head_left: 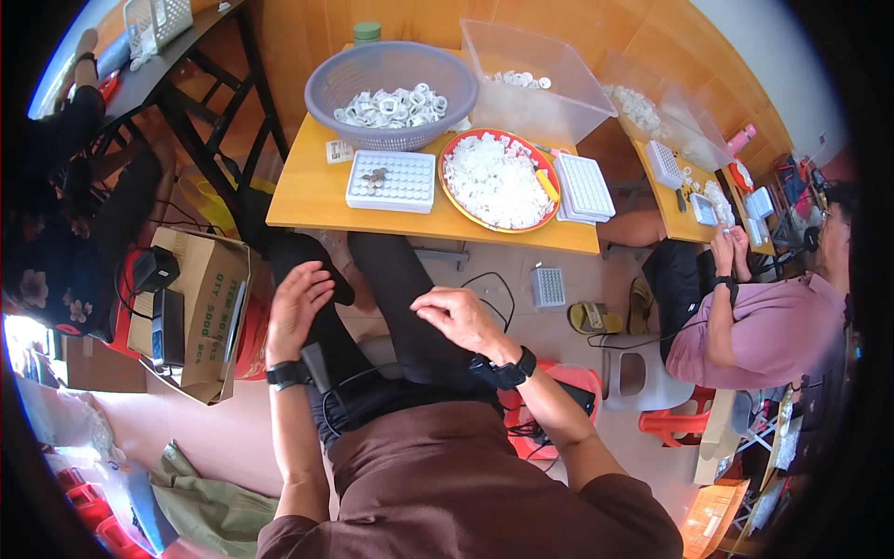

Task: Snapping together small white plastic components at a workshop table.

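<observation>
A white rectangular plastic tray [399, 183] lies beyond the left hand [296, 309], fingers loosely spread, and right hand [463, 319], fingers bunched, any pinch unclear.

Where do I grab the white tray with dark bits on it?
The best grip is probably its two short side walls, from the near side: the white gridded tray is low, rectangular and flat. Keep it level; the dark pieces seem loose. The red-rimmed round tray sits close on its right.
</observation>
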`<state>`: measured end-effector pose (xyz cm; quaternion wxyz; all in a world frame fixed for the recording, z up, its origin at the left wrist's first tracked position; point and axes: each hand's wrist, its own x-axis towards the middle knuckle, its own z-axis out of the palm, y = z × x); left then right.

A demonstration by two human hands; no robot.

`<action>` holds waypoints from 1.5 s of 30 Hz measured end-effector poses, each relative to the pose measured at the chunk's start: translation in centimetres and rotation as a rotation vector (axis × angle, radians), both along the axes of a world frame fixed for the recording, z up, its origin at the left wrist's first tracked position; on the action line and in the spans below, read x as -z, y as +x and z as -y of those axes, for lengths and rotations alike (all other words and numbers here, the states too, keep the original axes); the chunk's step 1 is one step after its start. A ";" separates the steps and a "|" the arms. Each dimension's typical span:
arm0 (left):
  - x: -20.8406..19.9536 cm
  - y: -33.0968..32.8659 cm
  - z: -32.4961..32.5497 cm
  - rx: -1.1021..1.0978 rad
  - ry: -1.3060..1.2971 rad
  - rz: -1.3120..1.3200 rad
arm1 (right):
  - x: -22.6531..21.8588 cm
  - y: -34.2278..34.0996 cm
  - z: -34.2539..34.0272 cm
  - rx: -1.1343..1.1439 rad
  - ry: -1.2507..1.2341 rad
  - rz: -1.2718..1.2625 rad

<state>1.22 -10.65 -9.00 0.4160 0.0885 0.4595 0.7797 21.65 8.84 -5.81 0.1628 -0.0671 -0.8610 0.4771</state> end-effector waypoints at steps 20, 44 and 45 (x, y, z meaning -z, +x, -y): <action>-11.5 -0.1 13.5 -0.314 0.537 -0.358 | 1.6 -0.2 -5.4 0.452 0.766 0.112; -14.5 0.3 18.4 -0.407 0.333 -0.498 | 2.4 -0.9 -5.9 0.449 0.909 0.231; -14.6 0.0 18.0 -0.398 0.327 -0.497 | 2.5 -0.8 -6.0 0.447 0.906 0.248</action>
